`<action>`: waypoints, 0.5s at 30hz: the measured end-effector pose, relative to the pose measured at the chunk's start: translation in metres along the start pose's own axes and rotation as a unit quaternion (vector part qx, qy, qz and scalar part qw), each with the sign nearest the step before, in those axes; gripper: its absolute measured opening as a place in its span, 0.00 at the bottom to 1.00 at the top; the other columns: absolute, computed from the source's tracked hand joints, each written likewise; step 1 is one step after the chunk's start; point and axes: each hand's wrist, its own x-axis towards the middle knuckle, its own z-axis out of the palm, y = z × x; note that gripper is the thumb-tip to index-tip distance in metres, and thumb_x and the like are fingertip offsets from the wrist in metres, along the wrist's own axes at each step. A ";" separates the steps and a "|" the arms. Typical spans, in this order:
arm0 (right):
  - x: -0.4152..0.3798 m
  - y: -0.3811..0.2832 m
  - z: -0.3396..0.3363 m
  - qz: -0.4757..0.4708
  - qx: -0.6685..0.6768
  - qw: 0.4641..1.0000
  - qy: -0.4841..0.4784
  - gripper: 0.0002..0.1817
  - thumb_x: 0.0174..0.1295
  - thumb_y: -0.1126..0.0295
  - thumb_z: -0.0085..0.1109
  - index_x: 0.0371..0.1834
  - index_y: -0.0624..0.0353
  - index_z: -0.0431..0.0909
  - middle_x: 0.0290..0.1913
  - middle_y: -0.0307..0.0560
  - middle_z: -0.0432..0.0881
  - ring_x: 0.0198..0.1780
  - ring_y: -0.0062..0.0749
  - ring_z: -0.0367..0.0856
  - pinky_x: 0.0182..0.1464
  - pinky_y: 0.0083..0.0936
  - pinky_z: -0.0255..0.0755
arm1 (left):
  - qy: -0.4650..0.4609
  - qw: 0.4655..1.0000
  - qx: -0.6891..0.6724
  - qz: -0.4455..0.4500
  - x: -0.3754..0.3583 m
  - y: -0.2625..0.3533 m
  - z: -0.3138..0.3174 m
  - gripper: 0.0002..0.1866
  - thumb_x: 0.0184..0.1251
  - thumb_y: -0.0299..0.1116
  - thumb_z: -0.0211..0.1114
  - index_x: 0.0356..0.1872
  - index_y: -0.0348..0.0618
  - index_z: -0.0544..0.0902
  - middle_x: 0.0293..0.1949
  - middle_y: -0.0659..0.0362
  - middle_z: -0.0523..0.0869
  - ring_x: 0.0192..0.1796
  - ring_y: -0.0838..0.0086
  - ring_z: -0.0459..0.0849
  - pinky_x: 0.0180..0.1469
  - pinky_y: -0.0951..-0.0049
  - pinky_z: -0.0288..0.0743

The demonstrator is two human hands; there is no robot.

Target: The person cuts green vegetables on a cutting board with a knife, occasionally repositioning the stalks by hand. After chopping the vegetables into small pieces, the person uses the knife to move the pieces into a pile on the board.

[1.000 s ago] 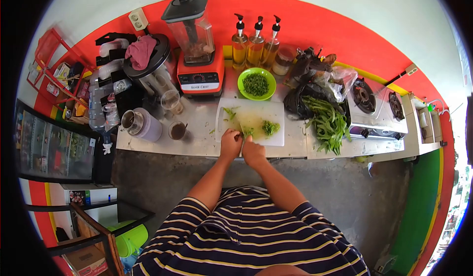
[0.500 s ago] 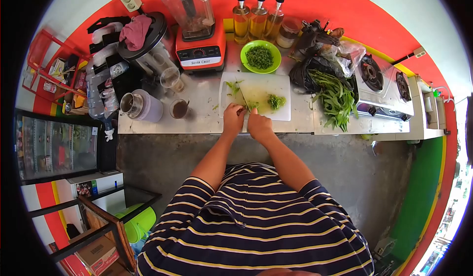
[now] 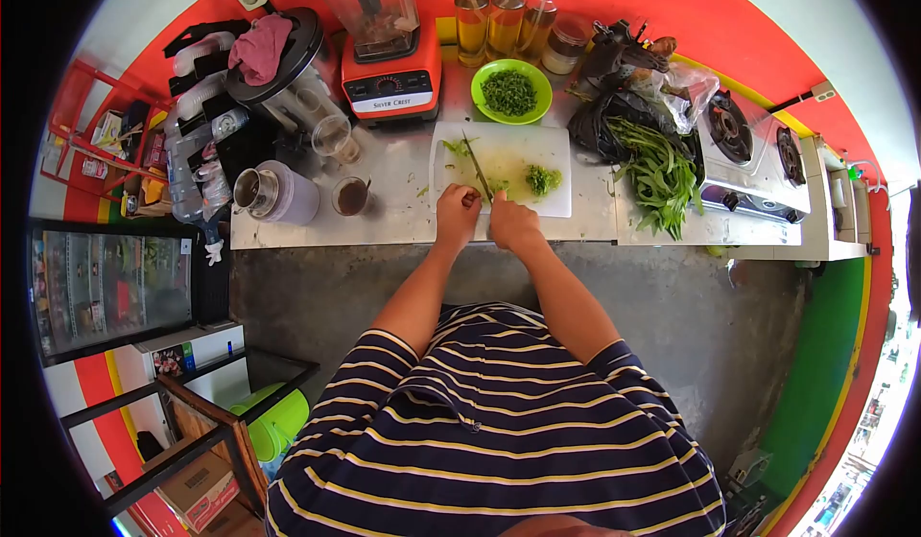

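Note:
A white cutting board lies on the metal counter. My right hand is closed round the handle end of a knife, whose blade points away and slightly left over the board. Just left of the blade, my left hand has its fingers curled at the board's front edge; what they hold, if anything, is too small to make out. Chopped greens form a small pile on the board's right side, and a few green pieces lie at its back left. Behind the board, a green bowl contains chopped greens.
Left of the board are a glass of dark liquid, a metal-topped container and a red blender. Oil bottles stand at the back. Leafy greens, a black bag and a stove are on the right.
The view has shifted, so the counter sits slightly higher in it. The knife blade has turned to show more of its dark side, and my right hand has moved slightly right relative to my left.

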 end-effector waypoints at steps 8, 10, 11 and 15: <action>-0.036 0.028 0.008 0.014 0.099 0.995 0.018 0.22 0.63 0.64 0.61 0.55 0.63 0.67 0.47 0.69 0.86 0.51 0.64 0.85 0.55 0.53 0.77 | 0.034 0.995 0.075 -0.064 0.009 0.010 0.006 0.06 0.59 0.30 0.73 0.31 0.38 0.88 0.28 0.55 0.83 0.31 0.63 0.84 0.39 0.63 0.77; -0.040 0.035 0.007 0.002 0.101 0.995 0.000 0.23 0.63 0.64 0.62 0.56 0.62 0.67 0.47 0.68 0.86 0.52 0.64 0.85 0.56 0.53 0.77 | 0.038 0.995 0.061 -0.064 0.010 0.008 0.006 0.06 0.59 0.31 0.73 0.31 0.38 0.88 0.28 0.54 0.82 0.31 0.62 0.84 0.38 0.63 0.76; -0.042 0.038 0.007 -0.011 0.102 0.995 -0.005 0.23 0.63 0.63 0.62 0.56 0.62 0.67 0.47 0.68 0.86 0.52 0.64 0.85 0.56 0.53 0.77 | 0.035 0.996 0.049 -0.062 0.009 0.007 0.005 0.07 0.59 0.32 0.73 0.31 0.38 0.88 0.28 0.54 0.82 0.31 0.61 0.84 0.38 0.62 0.76; -0.043 0.049 0.015 -0.036 0.117 0.992 -0.003 0.24 0.63 0.62 0.62 0.56 0.63 0.66 0.45 0.69 0.86 0.50 0.65 0.85 0.54 0.54 0.77 | 0.034 0.996 0.072 -0.050 0.009 0.008 0.004 0.07 0.59 0.32 0.73 0.32 0.38 0.88 0.28 0.53 0.83 0.32 0.60 0.84 0.38 0.62 0.76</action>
